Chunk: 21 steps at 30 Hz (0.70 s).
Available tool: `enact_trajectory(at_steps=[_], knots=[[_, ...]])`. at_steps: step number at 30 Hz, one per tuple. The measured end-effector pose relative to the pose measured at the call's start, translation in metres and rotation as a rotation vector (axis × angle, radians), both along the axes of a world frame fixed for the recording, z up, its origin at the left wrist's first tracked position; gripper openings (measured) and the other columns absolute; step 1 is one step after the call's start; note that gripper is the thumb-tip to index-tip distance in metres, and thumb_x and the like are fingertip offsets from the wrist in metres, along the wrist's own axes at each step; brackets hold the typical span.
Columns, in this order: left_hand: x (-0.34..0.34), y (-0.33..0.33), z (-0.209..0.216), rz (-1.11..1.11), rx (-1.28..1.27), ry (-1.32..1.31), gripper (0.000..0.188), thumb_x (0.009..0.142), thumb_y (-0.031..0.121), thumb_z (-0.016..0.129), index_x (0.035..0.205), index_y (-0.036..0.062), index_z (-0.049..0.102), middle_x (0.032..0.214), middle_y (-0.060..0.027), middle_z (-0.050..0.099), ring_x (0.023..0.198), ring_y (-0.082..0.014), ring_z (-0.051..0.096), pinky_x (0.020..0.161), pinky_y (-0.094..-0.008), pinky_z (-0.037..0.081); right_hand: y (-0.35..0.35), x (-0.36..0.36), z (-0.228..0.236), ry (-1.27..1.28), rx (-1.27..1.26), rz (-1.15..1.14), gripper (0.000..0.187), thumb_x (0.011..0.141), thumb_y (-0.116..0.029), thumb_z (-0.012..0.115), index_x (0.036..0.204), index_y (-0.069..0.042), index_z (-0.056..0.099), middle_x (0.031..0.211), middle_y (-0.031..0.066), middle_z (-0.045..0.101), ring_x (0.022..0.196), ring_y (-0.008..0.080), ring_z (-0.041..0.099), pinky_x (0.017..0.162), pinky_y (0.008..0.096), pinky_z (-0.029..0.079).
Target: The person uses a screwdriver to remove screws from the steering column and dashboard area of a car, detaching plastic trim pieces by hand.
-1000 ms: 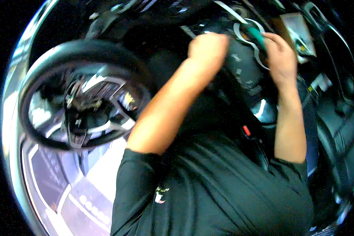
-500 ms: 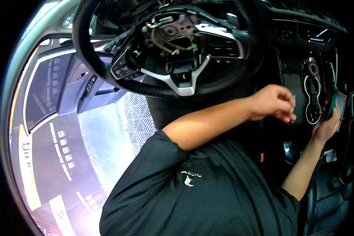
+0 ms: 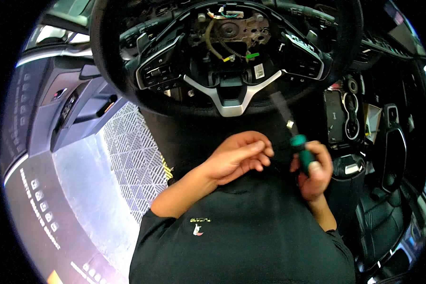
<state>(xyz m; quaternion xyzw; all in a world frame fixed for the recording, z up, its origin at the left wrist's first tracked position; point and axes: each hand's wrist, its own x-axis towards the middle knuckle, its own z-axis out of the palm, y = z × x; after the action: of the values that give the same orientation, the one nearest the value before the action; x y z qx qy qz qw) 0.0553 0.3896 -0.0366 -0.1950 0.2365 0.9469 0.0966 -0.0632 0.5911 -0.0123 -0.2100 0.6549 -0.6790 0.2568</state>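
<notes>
My right hand [image 3: 317,170] is wrapped round the green handle of a screwdriver [image 3: 299,141]. Its shaft points up toward the steering wheel and is smeared by motion. To the left of it, my left hand [image 3: 241,156] hovers in front of my body, fingers loosely curled and apart, with nothing seen in it. Ahead of both hands is a black steering wheel [image 3: 232,108] with a silver lower trim. Its middle has no cover, so a metal hub [image 3: 229,31] shows, along with loose wires, a yellow connector [image 3: 228,58] and a green connector [image 3: 252,56].
On the left, the car door [image 3: 75,109] stands open over a patterned floor mat [image 3: 128,151]. The centre console [image 3: 336,113] with its cup holders [image 3: 351,116] lies to the right. Beyond it are a black leather seat [image 3: 383,227] and a standing black panel [image 3: 392,146].
My right hand has come from the far right over the console to in front of me, bringing the green-handled screwdriver. My left hand has drawn back left and lower. The view has turned.
</notes>
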Motion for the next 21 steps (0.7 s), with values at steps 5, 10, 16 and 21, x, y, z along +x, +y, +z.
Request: enact_trajectory(at_steps=[5, 10, 16, 21], knots=[[0.009, -0.03, 0.005, 0.408, 0.012, 0.074, 0.027, 0.101, 0.017, 0.061, 0.124, 0.0026, 0.061, 0.101, -0.0038, 0.063, 0.068, -0.0053, 0.042, 0.055, -0.018, 0.033, -0.011, 0.019, 0.009, 0.107, 0.246, 0.103, 0.041, 0.088, -0.03, 0.056, 0.109, 0.005, 0.062, 0.095, 0.0133, 0.06, 0.077, 0.0197, 0.061, 0.068, 0.0318, 0.05], [0.001, -0.053, -0.003, 0.479, 0.017, 0.161, 0.024, 0.1, 0.019, 0.062, 0.12, 0.006, 0.064, 0.102, -0.0016, 0.063, 0.068, -0.006, 0.04, 0.054, -0.0174, 0.033, -0.006, 0.028, 0.014, 0.286, 0.364, 0.02, 0.038, 0.086, -0.029, 0.059, 0.105, 0.004, 0.064, 0.096, 0.0161, 0.064, 0.087, 0.0251, 0.061, 0.08, 0.035, 0.049], [-0.006, -0.049, 0.003, 0.518, -0.091, 0.011, 0.025, 0.1, 0.019, 0.064, 0.117, 0.0022, 0.065, 0.1, -0.0041, 0.067, 0.063, -0.0049, 0.041, 0.053, -0.0181, 0.035, -0.007, 0.025, 0.034, 0.617, 0.437, 0.061, 0.036, 0.084, -0.026, 0.061, 0.104, 0.004, 0.065, 0.095, 0.0186, 0.066, 0.084, 0.0298, 0.064, 0.078, 0.0363, 0.052], [-0.009, -0.043, 0.008, 0.56, -0.137, -0.004, 0.024, 0.099, 0.017, 0.066, 0.115, 0.0007, 0.066, 0.099, -0.0052, 0.068, 0.062, -0.0037, 0.042, 0.052, -0.0191, 0.035, -0.003, 0.019, 0.048, 0.796, 0.441, 0.081, 0.035, 0.081, -0.022, 0.063, 0.104, 0.004, 0.067, 0.095, 0.0203, 0.067, 0.083, 0.0323, 0.065, 0.077, 0.0382, 0.054]])
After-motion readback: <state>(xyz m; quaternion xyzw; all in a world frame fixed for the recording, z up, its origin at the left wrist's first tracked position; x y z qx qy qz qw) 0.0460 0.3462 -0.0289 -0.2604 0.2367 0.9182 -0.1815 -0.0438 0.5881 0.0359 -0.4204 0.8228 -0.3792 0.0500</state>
